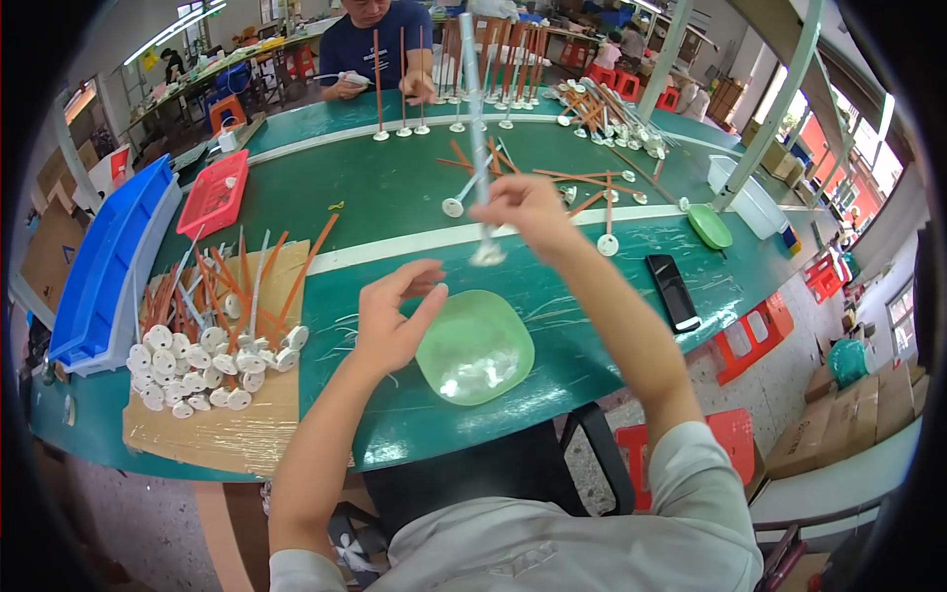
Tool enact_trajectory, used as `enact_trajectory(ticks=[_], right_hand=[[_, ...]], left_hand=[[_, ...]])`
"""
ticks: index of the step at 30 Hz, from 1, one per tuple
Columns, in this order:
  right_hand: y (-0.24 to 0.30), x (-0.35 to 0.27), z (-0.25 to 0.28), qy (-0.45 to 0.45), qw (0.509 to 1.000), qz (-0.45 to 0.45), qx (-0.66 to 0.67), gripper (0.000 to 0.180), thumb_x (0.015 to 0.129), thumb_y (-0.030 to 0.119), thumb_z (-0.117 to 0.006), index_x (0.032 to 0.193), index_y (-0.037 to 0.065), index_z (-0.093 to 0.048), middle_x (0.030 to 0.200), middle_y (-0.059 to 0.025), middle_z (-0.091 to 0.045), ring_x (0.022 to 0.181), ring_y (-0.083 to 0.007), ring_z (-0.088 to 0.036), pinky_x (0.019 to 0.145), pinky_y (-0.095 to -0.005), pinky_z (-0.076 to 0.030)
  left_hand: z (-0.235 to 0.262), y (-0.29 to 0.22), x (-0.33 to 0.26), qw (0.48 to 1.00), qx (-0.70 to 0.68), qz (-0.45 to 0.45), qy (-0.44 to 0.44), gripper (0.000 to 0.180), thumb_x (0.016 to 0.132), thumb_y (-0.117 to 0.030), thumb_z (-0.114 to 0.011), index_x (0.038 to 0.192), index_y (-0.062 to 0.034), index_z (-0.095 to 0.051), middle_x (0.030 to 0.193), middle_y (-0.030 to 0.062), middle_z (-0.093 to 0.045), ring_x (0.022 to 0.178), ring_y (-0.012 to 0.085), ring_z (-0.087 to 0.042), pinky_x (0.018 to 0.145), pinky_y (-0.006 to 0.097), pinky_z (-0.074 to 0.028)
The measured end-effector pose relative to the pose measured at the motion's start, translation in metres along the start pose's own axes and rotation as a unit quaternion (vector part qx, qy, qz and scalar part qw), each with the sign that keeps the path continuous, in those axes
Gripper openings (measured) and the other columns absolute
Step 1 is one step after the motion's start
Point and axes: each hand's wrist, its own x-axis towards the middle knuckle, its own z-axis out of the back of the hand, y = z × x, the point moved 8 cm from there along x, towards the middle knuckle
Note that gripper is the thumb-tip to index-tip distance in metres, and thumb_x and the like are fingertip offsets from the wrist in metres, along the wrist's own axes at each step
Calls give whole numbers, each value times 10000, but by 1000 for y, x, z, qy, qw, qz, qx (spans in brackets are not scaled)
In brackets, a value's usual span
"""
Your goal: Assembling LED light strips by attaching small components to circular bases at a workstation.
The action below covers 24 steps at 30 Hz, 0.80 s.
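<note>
**A:** Taking 12 o'clock as straight away from the wearer, where's the pale rod [475, 118]?

**B:** Over the green surface [400, 429], in the right hand [533, 209]. Thumb and fingertips pinch its lower part, at that hand's 9 o'clock side.

**A:** And its long axis?

**B:** It runs 12 to 6 in this view, the top leaning a touch toward 11. The white disc [488, 257] is at the 6 o'clock end, below the pinch. It's blurred, so I can't tell whether it touches the surface or hangs just over it.

**A:** What about the left hand [393, 316]?

**B:** Nothing in its grasp that I can see. The fingers are curved, with a gap between them and the thumb. From there the disc lies at 2 o'clock, near but apart.

**A:** So which hand is nearer the rod?

**B:** The right, since it has the shaft. I'd judge that 2 o'clock gap from the left fingers to the disc to be the relation that counts.

**A:** Anything close by?

**B:** The green bowl [478, 345], at the disc's 6 o'clock and the left hand's 4. The left thumb overlaps its rim in view; contact, I can't tell. A pile of rods [192, 367] sits on cardboard [217, 434] between the left hand's 8 and 9 o'clock, and a phone [674, 293] at the right hand's 4.
</note>
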Motion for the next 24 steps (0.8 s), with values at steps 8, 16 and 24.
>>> enact_trajectory(ticks=[8, 16, 24], right_hand=[[15, -42, -57, -12, 994, -31, 102, 202, 856, 43, -743, 1034, 0, -659, 789, -68, -715, 707, -116, -669, 678, -265, -514], [65, -101, -72, -76, 808, 505, -294, 283, 685, 44, -814, 947, 42, -708, 842, -71, -707, 727, -235, -683, 657, -311, -541], [55, -106, -75, -59, 837, 499, -217, 253, 654, -11, -804, 886, 28, -711, 814, -72, -703, 698, -237, -681, 613, -334, -552]], left_hand=[[-35, -1, -9, 941, -289, 132, 112, 309, 1011, -178, -560, 1217, 52, -578, 1068, 134, -680, 885, 195, -688, 810, 314, -543], [-21, 44, -6, 929, -298, 217, 25, 293, 1007, -199, -563, 1076, 52, -696, 974, 103, -709, 834, 141, -671, 764, 269, -516], [-17, 23, -17, 914, -359, 189, 23, 268, 972, -116, -610, 1168, 56, -670, 966, 78, -711, 841, 122, -645, 788, 268, -499]])
